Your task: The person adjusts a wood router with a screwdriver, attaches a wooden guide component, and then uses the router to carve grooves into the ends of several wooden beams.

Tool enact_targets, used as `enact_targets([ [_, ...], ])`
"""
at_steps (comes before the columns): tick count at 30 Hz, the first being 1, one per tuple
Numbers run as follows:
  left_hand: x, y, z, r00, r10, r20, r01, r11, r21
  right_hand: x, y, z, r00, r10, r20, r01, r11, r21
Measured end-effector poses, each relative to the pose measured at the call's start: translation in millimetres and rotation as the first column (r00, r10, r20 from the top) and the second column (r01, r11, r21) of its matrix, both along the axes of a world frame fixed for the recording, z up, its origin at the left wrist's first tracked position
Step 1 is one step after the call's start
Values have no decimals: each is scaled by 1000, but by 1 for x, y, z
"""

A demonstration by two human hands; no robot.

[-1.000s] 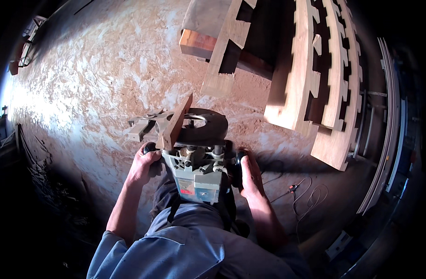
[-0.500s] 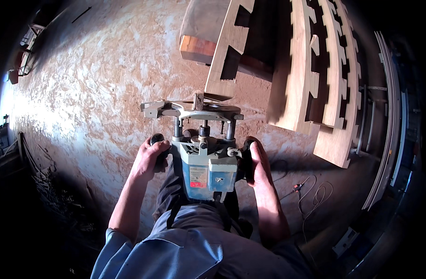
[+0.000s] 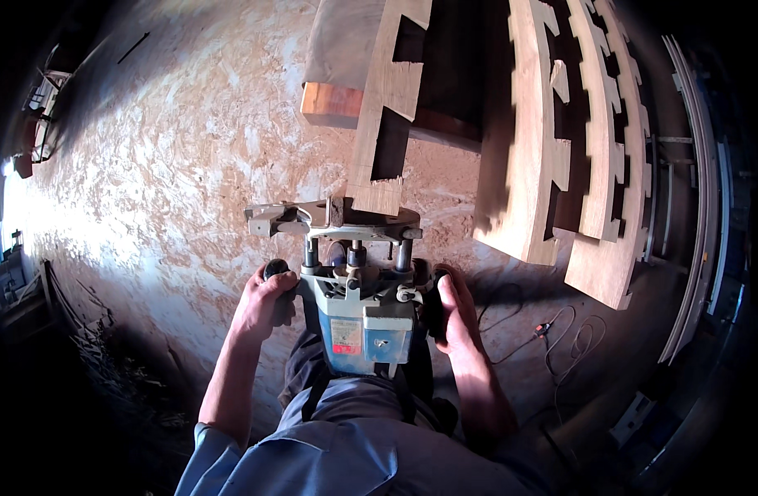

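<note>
Blue-and-grey router (image 3: pixel 356 307) hovering before you, metal base (image 3: pixel 380 221) facing away, just beside nearest end of notched beam (image 3: pixel 393 87). You're clamping black side handles (image 3: pixel 277 269), left hand (image 3: pixel 261 302) and right hand (image 3: pixel 457 316) apart, forearms (image 3: pixel 232 380) slanting inward.

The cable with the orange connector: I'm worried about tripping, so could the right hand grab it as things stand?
Probably not: the right hand is closed on a black handle of the router, and the cable lies on the floor, seemingly well below. Nothing appears to cover it, though.
</note>
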State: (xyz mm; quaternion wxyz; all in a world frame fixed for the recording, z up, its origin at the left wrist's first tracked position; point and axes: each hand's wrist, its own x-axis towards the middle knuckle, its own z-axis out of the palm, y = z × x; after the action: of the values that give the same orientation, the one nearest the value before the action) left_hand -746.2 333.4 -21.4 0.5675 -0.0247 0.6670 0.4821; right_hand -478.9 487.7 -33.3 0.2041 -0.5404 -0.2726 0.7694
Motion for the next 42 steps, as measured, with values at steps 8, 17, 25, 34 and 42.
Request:
enact_targets([
  [8,-4,7,0,999,-32,-3,32,997,-64,10,-6,-14,999,-11,-46,10,1000,-23],
  [17,-7,8,-1,999,-26,34,28,997,-66,12,-5,-13,1000,17,-16,-18,999,-31],
  [25,-6,8,-3,999,-7,52,10,998,-65,14,-3,-17,999,42,8,-42,999,-18],
  [34,-6,10,3,998,-5,61,9,997,-77,5,3,-3,999,8,-36,-12,995,-99],
  [42,-9,11,1,998,-26,62,31,996,-86,3,4,3,996,-36,-77,22,984,-176],
])
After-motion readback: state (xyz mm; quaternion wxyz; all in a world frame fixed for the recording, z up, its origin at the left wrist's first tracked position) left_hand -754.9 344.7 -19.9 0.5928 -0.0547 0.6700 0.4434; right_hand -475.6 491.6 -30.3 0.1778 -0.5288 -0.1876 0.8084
